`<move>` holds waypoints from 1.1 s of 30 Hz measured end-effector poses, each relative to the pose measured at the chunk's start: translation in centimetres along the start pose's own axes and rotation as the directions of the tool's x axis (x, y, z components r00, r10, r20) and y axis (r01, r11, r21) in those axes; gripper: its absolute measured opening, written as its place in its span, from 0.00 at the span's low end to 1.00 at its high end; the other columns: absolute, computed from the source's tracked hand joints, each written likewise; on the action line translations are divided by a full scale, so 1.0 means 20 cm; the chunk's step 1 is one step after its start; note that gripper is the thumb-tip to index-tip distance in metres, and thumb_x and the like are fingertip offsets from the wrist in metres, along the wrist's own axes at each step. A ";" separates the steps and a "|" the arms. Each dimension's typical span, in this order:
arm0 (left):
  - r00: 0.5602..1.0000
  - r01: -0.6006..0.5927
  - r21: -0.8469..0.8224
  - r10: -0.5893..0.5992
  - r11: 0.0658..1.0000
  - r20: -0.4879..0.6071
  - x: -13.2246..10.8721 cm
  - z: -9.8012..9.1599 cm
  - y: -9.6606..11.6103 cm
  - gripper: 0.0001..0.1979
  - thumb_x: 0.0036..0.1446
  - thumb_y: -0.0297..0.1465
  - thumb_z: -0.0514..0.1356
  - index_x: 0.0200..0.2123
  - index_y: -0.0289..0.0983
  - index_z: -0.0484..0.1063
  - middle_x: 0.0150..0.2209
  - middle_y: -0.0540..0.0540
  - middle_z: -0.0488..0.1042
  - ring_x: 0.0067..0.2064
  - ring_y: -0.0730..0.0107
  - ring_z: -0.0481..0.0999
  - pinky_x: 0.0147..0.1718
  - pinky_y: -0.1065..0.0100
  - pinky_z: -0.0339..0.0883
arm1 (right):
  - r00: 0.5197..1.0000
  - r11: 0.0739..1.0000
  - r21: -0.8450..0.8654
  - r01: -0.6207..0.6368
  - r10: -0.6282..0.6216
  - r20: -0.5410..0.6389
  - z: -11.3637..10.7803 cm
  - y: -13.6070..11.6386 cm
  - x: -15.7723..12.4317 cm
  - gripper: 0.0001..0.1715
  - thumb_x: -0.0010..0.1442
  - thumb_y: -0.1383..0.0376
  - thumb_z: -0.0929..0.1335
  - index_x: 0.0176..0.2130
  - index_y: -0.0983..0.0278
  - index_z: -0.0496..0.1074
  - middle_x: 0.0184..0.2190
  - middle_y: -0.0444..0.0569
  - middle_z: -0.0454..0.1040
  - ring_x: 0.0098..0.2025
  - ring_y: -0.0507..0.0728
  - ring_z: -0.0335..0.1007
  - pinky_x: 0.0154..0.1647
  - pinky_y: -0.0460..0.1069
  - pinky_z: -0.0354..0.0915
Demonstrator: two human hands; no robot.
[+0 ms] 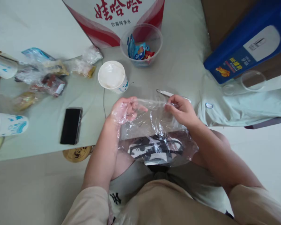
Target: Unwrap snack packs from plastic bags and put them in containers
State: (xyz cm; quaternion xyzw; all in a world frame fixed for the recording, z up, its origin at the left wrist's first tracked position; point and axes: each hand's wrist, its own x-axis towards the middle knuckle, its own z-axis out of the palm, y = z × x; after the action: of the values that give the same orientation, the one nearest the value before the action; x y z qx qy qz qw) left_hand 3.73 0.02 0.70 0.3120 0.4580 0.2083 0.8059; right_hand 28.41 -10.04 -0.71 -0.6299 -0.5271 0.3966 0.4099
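Note:
My left hand [126,111] is inside a thin clear plastic glove [152,122], with its fingers curled. My right hand [181,109] pinches the loose edge of the same clear plastic and holds it stretched between the two hands. The plastic hangs down over my lap, above black-and-white printed fabric. Both hands are just above the near edge of a low table covered in pale green cloth [89,93]. A sealed white cup [112,76] stands just beyond my left hand.
A black phone [71,125] lies left of my left arm. Behind are a clear bowl of snack packets [141,45], a red-and-white box [114,18], wrapped snacks [44,75] at left, a blue box [248,40] and a clear lid [253,80] at right, and a small metal tool [165,92].

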 end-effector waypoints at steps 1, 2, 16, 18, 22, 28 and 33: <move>1.000 0.015 0.008 -0.015 1.000 -0.004 0.00 0.00 0.01 0.19 0.58 0.49 0.59 0.28 0.38 0.68 0.28 0.36 0.82 0.15 0.67 0.70 0.13 0.70 0.54 | 0.998 0.998 0.061 -0.031 0.034 -0.048 0.00 0.00 -0.01 0.12 0.62 0.55 0.70 0.33 0.59 0.66 0.24 0.44 0.73 0.26 0.54 0.71 0.31 0.51 0.70; 0.999 0.035 0.012 -0.035 0.999 -0.001 0.00 -0.01 0.02 0.24 0.60 0.54 0.57 0.30 0.37 0.71 0.28 0.35 0.82 0.17 0.65 0.74 0.15 0.69 0.60 | 0.993 0.991 0.118 -0.056 0.068 -0.098 0.00 0.00 -0.01 0.14 0.62 0.54 0.70 0.33 0.58 0.65 0.23 0.42 0.71 0.23 0.52 0.68 0.26 0.49 0.66; 0.916 -0.256 0.134 0.285 0.957 -0.281 -0.07 0.02 -0.02 0.08 0.56 0.35 0.66 0.30 0.38 0.72 0.20 0.52 0.72 0.13 0.84 0.53 0.12 0.76 0.38 | 0.942 0.980 0.153 -0.124 0.165 -0.293 -0.04 0.01 0.03 0.23 0.57 0.45 0.75 0.30 0.58 0.67 0.16 0.37 0.61 0.15 0.49 0.54 0.16 0.47 0.50; 0.916 -0.255 0.093 0.271 0.962 -0.296 -0.07 0.02 -0.01 0.13 0.61 0.42 0.62 0.30 0.40 0.71 0.17 0.53 0.69 0.12 0.83 0.51 0.12 0.74 0.37 | 0.935 0.985 0.134 -0.112 0.150 -0.322 -0.04 0.02 0.02 0.25 0.59 0.43 0.73 0.27 0.59 0.68 0.15 0.38 0.62 0.15 0.49 0.54 0.17 0.47 0.51; 0.915 -0.295 0.096 0.310 0.951 -0.258 -0.07 0.02 0.00 0.21 0.63 0.53 0.59 0.30 0.41 0.71 0.18 0.52 0.69 0.13 0.80 0.52 0.13 0.70 0.35 | 0.888 0.982 0.161 -0.093 0.155 -0.434 -0.06 0.06 0.03 0.32 0.62 0.37 0.69 0.24 0.59 0.66 0.15 0.40 0.60 0.16 0.50 0.52 0.17 0.48 0.49; 0.839 -0.389 0.205 0.438 0.898 -0.323 -0.06 0.02 -0.05 0.18 0.58 0.40 0.69 0.26 0.41 0.64 0.16 0.57 0.61 0.14 0.82 0.50 0.15 0.70 0.35 | 0.842 0.973 0.229 -0.011 0.133 -0.523 -0.06 0.13 0.08 0.34 0.64 0.32 0.64 0.27 0.57 0.59 0.21 0.41 0.58 0.20 0.52 0.57 0.20 0.49 0.55; 0.798 -0.442 0.187 0.480 0.877 -0.366 -0.04 0.03 -0.05 0.22 0.62 0.48 0.66 0.28 0.42 0.61 0.15 0.59 0.55 0.14 0.80 0.48 0.16 0.69 0.34 | 0.821 0.979 0.201 0.019 0.099 -0.562 -0.05 0.15 0.11 0.34 0.66 0.32 0.60 0.29 0.57 0.59 0.23 0.43 0.62 0.27 0.56 0.69 0.30 0.52 0.69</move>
State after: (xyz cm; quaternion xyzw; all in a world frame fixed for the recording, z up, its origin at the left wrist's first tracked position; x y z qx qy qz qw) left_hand 3.96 -1.33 0.74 0.4014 0.5326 0.4361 0.6041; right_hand 30.65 -8.22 -3.37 -0.6867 -0.3252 0.2494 0.6004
